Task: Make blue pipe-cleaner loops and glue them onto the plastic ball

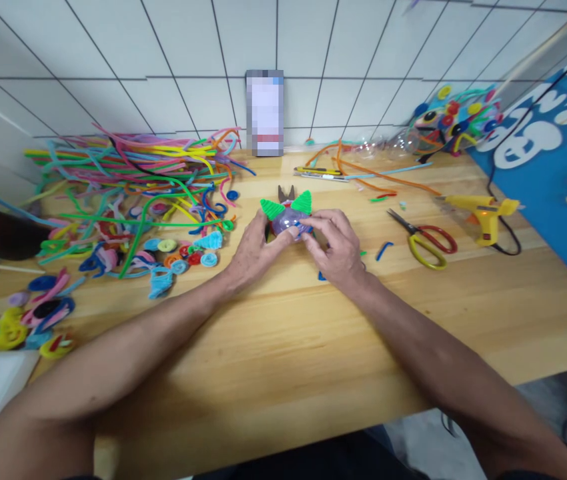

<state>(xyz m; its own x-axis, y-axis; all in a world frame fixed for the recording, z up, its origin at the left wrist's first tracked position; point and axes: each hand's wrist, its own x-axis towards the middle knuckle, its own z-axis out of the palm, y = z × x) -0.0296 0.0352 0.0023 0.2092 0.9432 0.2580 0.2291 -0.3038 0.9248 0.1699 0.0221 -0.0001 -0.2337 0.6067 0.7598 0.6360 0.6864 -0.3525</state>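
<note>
A clear, purplish ball (pixel 288 221) with two ribbed green triangular ears is held between both hands at the middle of the wooden table. My left hand (pixel 259 248) is closed round its left side, thumb against the front. The fingers of my right hand (pixel 334 245) pinch at the ball's front right, where a small bit of blue shows. The fingertips partly hide the ball's lower part. Just behind it the dark jaws of pliers (pixel 286 194) stick out, the remainder hidden. Short blue pipe cleaner scraps (pixel 384 251) lie beside my right hand.
Piled pipe cleaners (pixel 128 160) and coiled pieces (pixel 178 257) cover the left. To the right lie scissors (pixel 423 240), a yellow glue gun (pixel 486 215) with its cord, and orange pipe cleaners (pixel 378 175). A phone (pixel 265 113) leans on the tiled wall; a decorated ball (pixel 456 120) stands back right.
</note>
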